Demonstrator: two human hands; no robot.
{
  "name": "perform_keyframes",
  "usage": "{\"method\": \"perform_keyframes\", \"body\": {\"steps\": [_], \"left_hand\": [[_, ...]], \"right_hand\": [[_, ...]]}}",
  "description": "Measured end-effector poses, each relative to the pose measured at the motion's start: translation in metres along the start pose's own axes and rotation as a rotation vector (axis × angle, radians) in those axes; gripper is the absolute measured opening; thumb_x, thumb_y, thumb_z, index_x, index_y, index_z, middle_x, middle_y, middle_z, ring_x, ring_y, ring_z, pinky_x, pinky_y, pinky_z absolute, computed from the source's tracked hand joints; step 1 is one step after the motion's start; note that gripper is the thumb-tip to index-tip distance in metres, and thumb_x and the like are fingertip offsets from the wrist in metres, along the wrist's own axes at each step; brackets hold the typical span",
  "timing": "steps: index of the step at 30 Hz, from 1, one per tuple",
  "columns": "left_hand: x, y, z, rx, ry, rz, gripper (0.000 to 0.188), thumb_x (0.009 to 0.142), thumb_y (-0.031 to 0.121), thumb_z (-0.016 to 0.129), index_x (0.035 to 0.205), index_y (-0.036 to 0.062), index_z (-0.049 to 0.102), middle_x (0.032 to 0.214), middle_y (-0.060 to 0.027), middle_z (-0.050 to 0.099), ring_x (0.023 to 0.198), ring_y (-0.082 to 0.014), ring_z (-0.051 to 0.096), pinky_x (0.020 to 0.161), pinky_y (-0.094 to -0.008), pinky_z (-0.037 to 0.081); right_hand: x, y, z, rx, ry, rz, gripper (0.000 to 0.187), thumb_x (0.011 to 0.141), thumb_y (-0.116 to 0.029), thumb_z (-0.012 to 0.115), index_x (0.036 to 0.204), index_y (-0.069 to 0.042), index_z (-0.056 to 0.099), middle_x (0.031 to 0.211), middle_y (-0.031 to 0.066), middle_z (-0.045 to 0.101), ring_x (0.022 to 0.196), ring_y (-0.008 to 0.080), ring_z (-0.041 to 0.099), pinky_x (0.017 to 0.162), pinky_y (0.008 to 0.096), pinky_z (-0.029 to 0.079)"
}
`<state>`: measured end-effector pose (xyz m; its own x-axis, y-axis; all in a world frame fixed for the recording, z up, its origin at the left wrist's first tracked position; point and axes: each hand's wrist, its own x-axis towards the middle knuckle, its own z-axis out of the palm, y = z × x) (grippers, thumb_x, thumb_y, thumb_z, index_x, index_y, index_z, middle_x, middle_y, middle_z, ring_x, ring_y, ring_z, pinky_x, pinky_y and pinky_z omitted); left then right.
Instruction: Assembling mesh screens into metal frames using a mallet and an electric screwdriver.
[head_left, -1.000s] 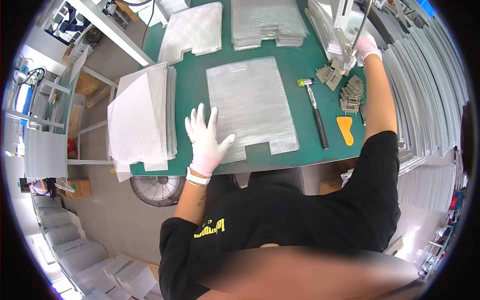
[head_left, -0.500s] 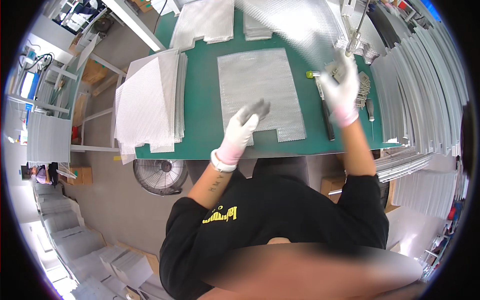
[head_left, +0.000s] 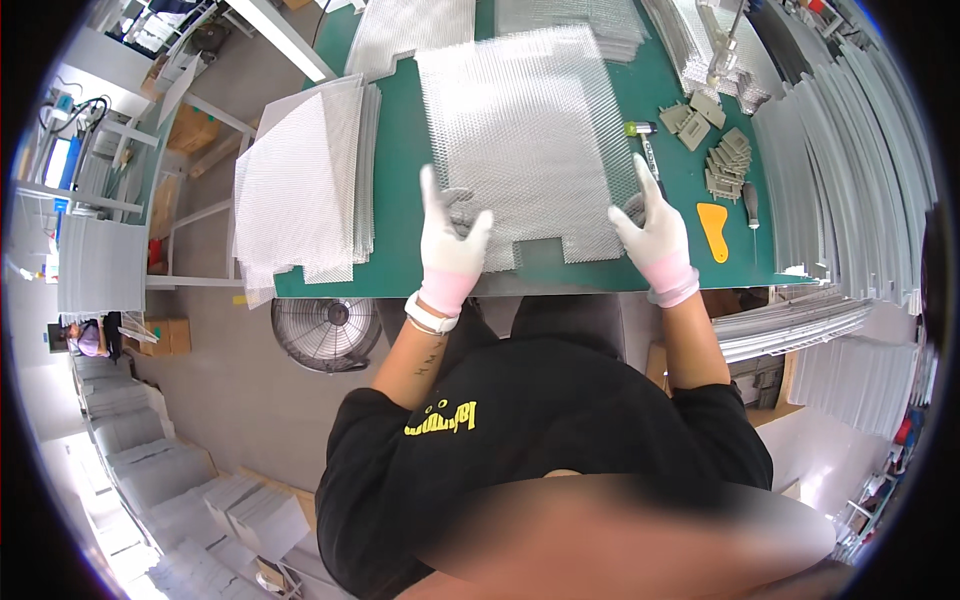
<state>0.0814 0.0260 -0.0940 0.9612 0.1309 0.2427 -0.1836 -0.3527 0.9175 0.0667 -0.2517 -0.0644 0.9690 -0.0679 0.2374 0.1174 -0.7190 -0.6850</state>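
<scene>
A silvery mesh sheet (head_left: pixel 525 130) with a notch in its near edge lies in front of me over another pale sheet, on the green tabletop (head_left: pixel 400 120). My left hand (head_left: pixel 450 240), in a white glove with grey fingertips, is at the sheet's near left edge. Its index finger points forward and the thumb is spread away. At the opposite edge, my right hand (head_left: pixel 655 235), gloved alike, has thumb and fingers apart. Both touch or nearly touch the mesh. Grey fingertips of each hand show beside or through it; whether they lie under it I cannot tell.
A stack of mesh sheets (head_left: pixel 305 180) lies left, with more sheets (head_left: pixel 570 25) at the back. To the right are a hammer (head_left: pixel 645 135), partly hidden, beige plastic pieces (head_left: pixel 728 165), a yellow scraper (head_left: pixel 712 232) and a screwdriver (head_left: pixel 752 205). Upright panels (head_left: pixel 835 180) line the right side.
The mesh sheet that was a blur at the back right now lies in front of me. My right hand has come nearer and left to its edge; my left hand has shifted slightly left. The scraper is uncovered.
</scene>
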Motion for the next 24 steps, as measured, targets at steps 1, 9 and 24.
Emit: {"method": "perform_keyframes", "body": {"steps": [1,9,24], "left_hand": [[0.003,-0.003,-0.001,0.003,0.000,-0.003,0.084,0.085,0.018,0.077,0.152,-0.0027,0.031,0.122,-0.0188,0.060,0.096,-0.0212,0.064,0.080,-0.0333,0.055],[0.007,-0.023,0.006,0.837,-0.282,0.038,0.090,0.078,0.046,0.079,0.148,0.0015,0.042,0.121,-0.0213,0.056,0.110,-0.0355,0.060,0.093,-0.0436,0.051],[0.013,-0.028,0.007,0.893,-0.320,-0.022,0.091,0.078,0.053,0.077,0.148,0.0045,0.045,0.125,-0.0248,0.057,0.111,-0.0377,0.061,0.094,-0.0443,0.052]], "right_hand": [[0.000,0.001,0.003,0.002,-0.003,0.001,0.079,0.084,-0.022,0.073,0.153,-0.009,0.037,0.099,0.0216,0.069,0.082,0.0383,0.069,0.078,0.0395,0.055],[-0.011,0.030,0.049,-0.164,-0.070,0.075,0.074,0.084,-0.027,0.074,0.149,-0.011,0.043,0.102,0.0214,0.070,0.088,0.0369,0.069,0.081,0.0411,0.054],[-0.006,0.031,0.049,-0.168,-0.162,0.099,0.055,0.091,-0.035,0.065,0.138,-0.009,0.055,0.118,0.0207,0.066,0.109,0.0371,0.064,0.094,0.0435,0.051]]}}
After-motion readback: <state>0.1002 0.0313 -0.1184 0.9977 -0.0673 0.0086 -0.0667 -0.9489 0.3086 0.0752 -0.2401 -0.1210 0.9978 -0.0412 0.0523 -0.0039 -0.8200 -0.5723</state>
